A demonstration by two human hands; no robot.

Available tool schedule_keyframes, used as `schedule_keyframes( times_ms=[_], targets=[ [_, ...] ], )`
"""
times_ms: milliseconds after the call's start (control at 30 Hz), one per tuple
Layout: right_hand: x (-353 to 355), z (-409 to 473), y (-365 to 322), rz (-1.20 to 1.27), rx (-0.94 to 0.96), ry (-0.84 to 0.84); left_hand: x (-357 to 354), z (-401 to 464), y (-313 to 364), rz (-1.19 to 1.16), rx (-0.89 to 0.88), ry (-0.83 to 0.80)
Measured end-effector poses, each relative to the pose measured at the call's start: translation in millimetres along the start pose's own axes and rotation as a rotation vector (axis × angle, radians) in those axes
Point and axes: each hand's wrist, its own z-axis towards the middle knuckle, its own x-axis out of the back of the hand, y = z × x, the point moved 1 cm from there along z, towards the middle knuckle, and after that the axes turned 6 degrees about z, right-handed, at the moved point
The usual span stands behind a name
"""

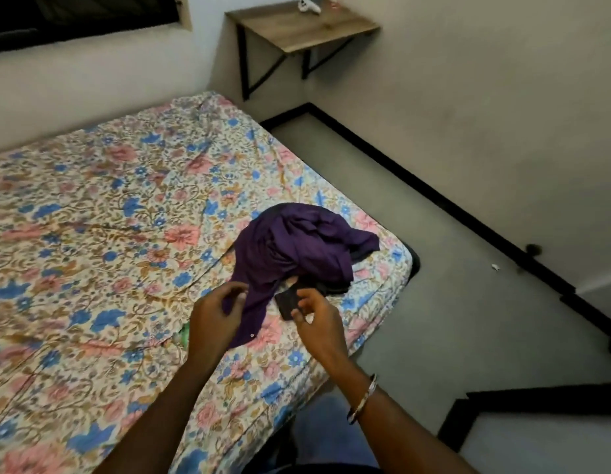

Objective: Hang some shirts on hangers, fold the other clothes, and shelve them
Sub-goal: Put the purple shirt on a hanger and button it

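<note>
we reach over the bed's (92, 206) right edge: left hand (215, 316) pinches purple shirt (297, 241) hem to spread it, right hand (314, 319) loosely curled, holding nothing we can tell.

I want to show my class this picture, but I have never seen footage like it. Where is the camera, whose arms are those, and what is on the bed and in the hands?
There is no machine here. The one picture comes from a camera worn on a person's head, looking forward and down, so the arms reaching in from below are that person's own. The left hand pinches the edge of a crumpled purple shirt that lies on the bed, which has a flowered sheet. The right hand, with a bangle at the wrist, has its fingers curled at a small dark piece beside the shirt; what that piece is cannot be told. A small wall shelf hangs in the corner.
</note>
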Motion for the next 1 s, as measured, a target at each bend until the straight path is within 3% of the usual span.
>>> schedule_keyframes(
  times_ms=[167, 333, 533, 700, 867, 1000],
  targets=[
    [26.2, 40.4, 36.0, 0.093, -0.162, 0.083, -68.0, 53.7, 10.2, 0.081, -0.003, -0.337],
    [45.5, 120.1, 90.8, 0.117, -0.289, 0.068, -149.9, 107.6, 3.4, 0.372, -0.006, -0.672],
    [45.1, 237.3, 163.4, 0.165, -0.451, -0.033, -205.3, 149.4, 22.6, 0.345, 0.153, -0.644],
    [15.9, 304.4, 228.5, 0.034, -0.638, -0.139, -216.5, 148.6, 34.7, 0.227, 0.278, -0.557],
    [15.0, 308.9, 202.9, 0.133, -0.778, -0.275, -197.8, 138.0, 26.8, 0.180, 0.380, -0.486],
    [0.2, 277.9, 171.8, 0.238, -0.603, -0.348, -179.6, 130.9, 21.0, 0.138, 0.435, -0.422]
  ],
)
